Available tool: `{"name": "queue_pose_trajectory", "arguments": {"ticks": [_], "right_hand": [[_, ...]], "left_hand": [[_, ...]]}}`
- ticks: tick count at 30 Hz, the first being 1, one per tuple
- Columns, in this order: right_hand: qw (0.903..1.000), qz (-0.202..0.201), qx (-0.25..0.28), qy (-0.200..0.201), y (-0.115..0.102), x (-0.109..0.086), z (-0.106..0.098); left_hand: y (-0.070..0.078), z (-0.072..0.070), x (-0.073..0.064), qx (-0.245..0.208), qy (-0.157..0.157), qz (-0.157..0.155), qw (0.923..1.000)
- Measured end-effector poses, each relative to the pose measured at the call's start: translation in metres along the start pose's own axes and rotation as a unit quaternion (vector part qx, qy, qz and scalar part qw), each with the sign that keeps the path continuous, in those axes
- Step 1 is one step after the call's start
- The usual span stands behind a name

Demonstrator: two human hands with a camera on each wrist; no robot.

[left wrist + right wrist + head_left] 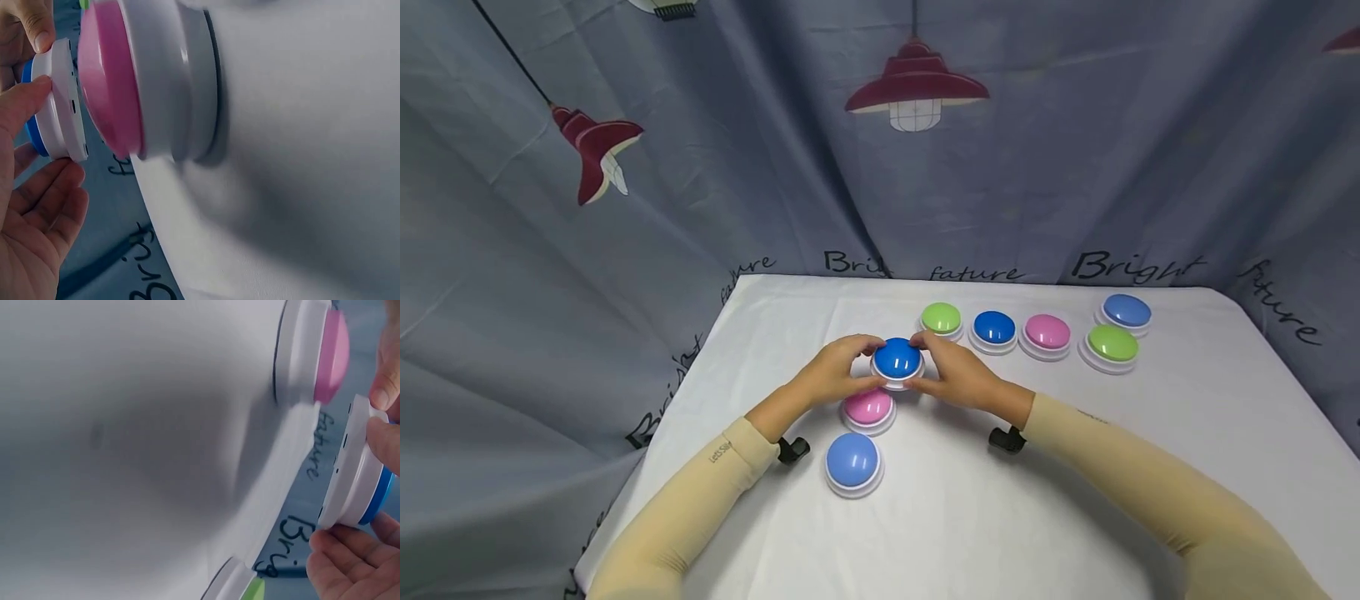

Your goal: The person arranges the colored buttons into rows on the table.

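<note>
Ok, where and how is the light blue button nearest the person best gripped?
Grip the light blue button by the left and right sides of its white base, likely from the near side: its dome is smooth and rounded, and the pink button sits just beyond.

A gray-blue curtain [715,183] printed with dark-red pendant lamps [917,79] and black lettering [1138,268] hangs behind and beside a white-covered table [970,508].
</note>
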State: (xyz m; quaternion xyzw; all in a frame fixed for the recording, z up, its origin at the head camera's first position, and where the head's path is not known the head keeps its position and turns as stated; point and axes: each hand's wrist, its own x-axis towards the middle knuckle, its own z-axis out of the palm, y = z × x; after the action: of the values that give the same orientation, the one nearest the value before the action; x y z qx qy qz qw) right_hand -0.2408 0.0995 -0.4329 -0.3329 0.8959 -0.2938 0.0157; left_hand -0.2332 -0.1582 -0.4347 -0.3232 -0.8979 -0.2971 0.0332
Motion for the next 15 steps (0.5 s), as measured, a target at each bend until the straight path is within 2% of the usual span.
{"name": "queue_pose_trajectory", "arguments": {"ticks": [7, 15], "right_hand": [[1.0000, 0.008, -0.002, 0.000, -0.012, -0.034, -0.001], [0.9999, -0.005, -0.008, -0.010, -0.025, -0.064, 0.003]], "left_hand": [[0.023, 0.007, -0.016, -0.018, -0.009, 0.033, 0.9993], [0.046, 0.015, -0.036, 0.022, -0.030, 0.048, 0.9982]]}}
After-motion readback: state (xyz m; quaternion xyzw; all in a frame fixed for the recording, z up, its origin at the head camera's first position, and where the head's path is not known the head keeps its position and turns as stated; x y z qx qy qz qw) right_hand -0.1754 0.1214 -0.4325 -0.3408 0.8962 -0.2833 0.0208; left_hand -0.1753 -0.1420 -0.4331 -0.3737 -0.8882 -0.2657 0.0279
